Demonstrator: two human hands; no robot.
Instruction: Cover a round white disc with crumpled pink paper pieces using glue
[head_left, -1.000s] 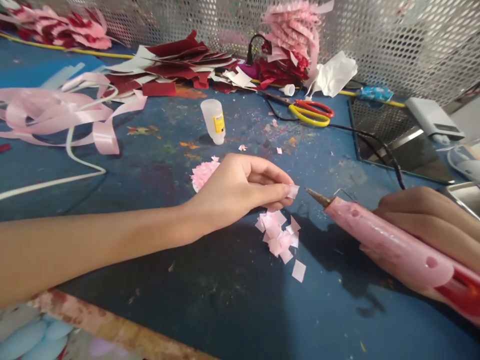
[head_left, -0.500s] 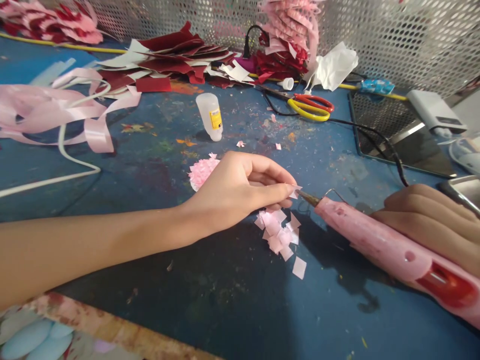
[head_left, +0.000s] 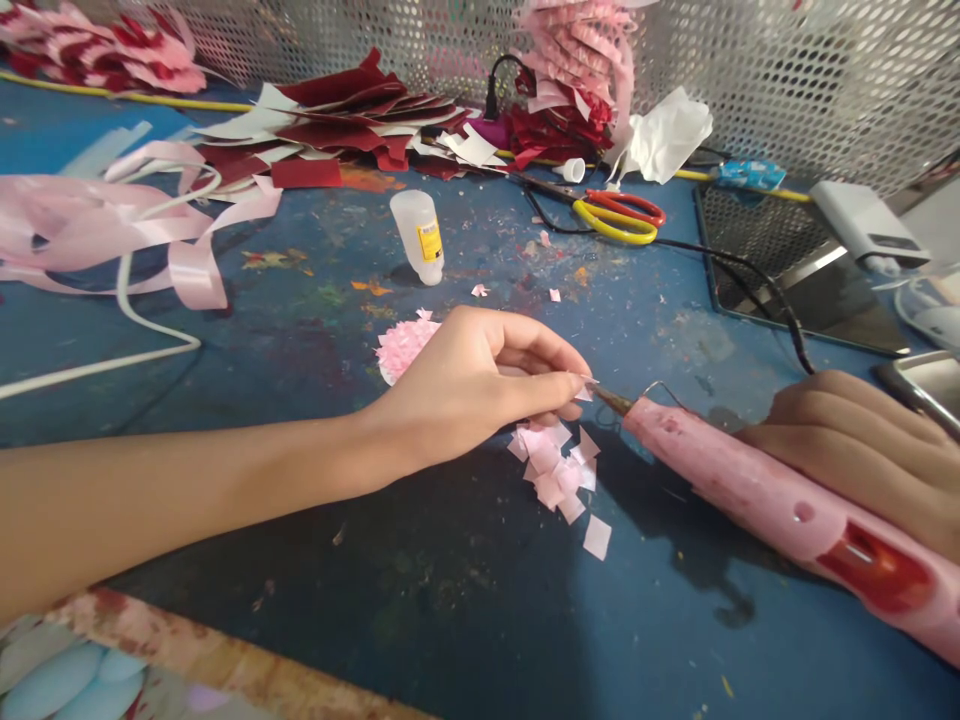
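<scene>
while my left fingers (head_left: pixel 536 394) pinch pink square (head_left: pixel 585 391), right fingers (head_left: pixel 847 440) clasp glue gun (head_left: pixel 750 480); open blue tabletop (head_left: pixel 450 600) nearer me, then edge (head_left: pixel 225 655).

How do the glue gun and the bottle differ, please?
The glue gun is pink and red; the bottle is translucent with a yellow label. The glue gun is in the right hand; the bottle stands on the table. The glue gun looks longer than the bottle. Both narrow towards one end.
</scene>
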